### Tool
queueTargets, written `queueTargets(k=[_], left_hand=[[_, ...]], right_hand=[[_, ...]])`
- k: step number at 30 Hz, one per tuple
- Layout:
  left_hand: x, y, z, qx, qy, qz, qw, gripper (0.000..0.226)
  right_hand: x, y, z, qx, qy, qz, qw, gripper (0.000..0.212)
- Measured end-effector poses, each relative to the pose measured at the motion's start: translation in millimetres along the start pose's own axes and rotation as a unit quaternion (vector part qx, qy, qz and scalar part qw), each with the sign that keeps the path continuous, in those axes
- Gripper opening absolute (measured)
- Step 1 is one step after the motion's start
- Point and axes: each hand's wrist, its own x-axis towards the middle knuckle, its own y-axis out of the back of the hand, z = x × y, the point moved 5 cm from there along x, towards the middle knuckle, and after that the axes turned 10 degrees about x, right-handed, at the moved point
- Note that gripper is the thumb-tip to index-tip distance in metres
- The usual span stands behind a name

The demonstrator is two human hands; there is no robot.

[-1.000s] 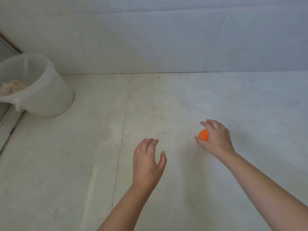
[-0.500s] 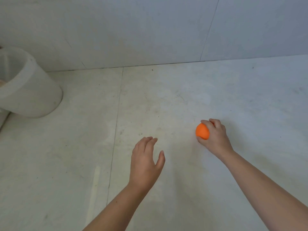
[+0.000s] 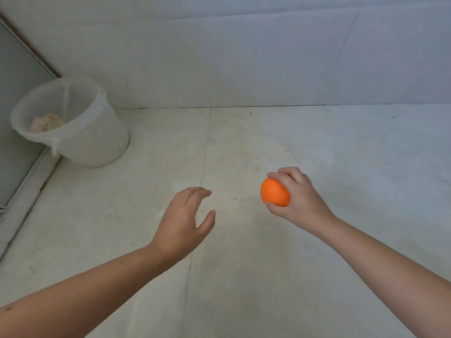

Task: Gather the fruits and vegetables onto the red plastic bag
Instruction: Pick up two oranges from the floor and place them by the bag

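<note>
Orange [image 3: 274, 192] sat wrapped in the right hand [image 3: 301, 200], a little right of the middle of the scene, above the pale tiled floor [image 3: 244, 276]. Whether it was fully clear of the floor could not be told for certain. The red plastic bag was nowhere in view, so the step in hand was probably the carry. It would go best with the eyes finding the bag first. The grip looked firm enough already and should not squeeze harder, since a round, smooth fruit slips when pressed from one side only. Setting the orange down low on the bag would be wiser than dropping it, because it would likely roll off.

That hand's fingers [image 3: 289, 172] curled over the far side of the fruit and the thumb hooked under its near edge, with the back of the hand turned up. Its forearm reached in from the near right corner.

Reaching in from the near left, the left hand [image 3: 181, 223] held nothing. It was spread loosely, palm down, fingers gently bent and thumb set apart, well apart from the orange. A white bucket [image 3: 92, 132] stood at the far left against the wall [image 3: 219, 57].
</note>
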Motion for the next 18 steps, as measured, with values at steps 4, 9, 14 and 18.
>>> queueTargets(k=[4,9,14,18], left_hand=[[-25.3,33.6,-46.2,0.041,-0.003,0.032,0.999,0.052],[-72.3,58.3,-111.3,0.081,0.046,0.081,0.992,0.048],[-129.7,74.7,-171.2,0.085,0.141,0.130,0.978,0.047],[-183.3,72.6,-219.3,0.094,0.207,0.132,0.965,0.047]], right_hand=[[11.4,-24.9,-66.4,0.007,0.056,-0.047,0.997,0.059],[22.5,-75.2,-144.7,0.001,0.124,-0.109,0.986,0.060],[20.6,-145.2,-214.6,0.000,0.182,-0.182,0.966,0.060],[11.8,-208.4,-255.3,0.010,0.207,-0.232,0.950,0.061]])
